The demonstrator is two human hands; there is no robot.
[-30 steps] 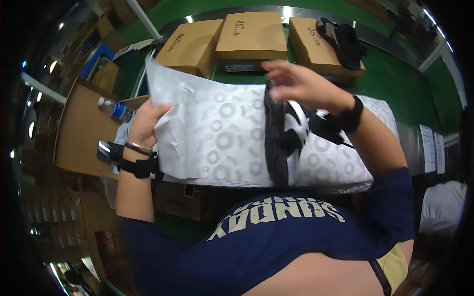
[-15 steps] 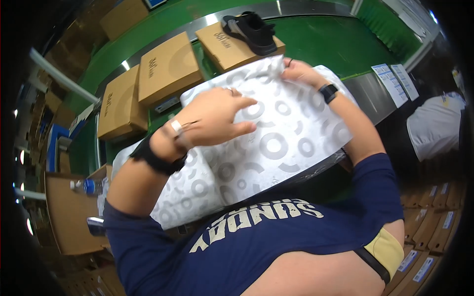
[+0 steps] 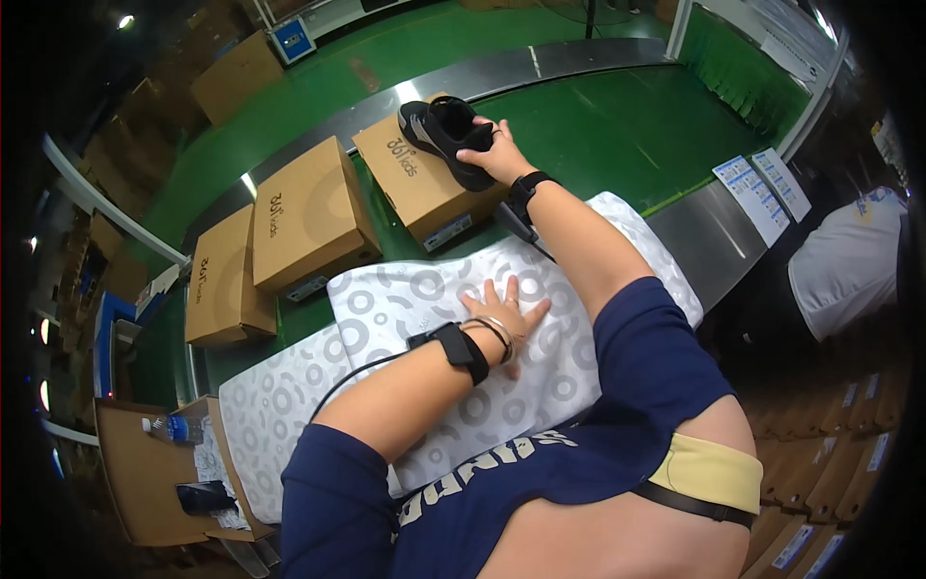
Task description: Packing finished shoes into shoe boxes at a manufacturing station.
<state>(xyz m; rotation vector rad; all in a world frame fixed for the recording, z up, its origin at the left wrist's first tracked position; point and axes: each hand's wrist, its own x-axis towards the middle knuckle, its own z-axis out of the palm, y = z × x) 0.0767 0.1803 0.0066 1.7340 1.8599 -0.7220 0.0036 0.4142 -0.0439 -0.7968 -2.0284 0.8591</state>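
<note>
My right hand is closed on the heel end of a black shoe, which is on top of a brown cardboard shoebox. Spread flat over white wrapping paper with grey rings and arcs, my left hand has its fingers apart and holds nothing. The paper covers the near work surface in front of my body. A small dark device with a cable lies under my right forearm, beside the paper's far edge.
Two more closed shoeboxes, one in the middle and one farther left, stand on the green conveyor. Printed sheets lie on the metal edge at right. An open carton at lower left holds a bottle and a phone.
My right hand has left the paper's far corner and taken hold of the shoe. My left hand has moved right and down onto the paper, which now lies flatter.
</note>
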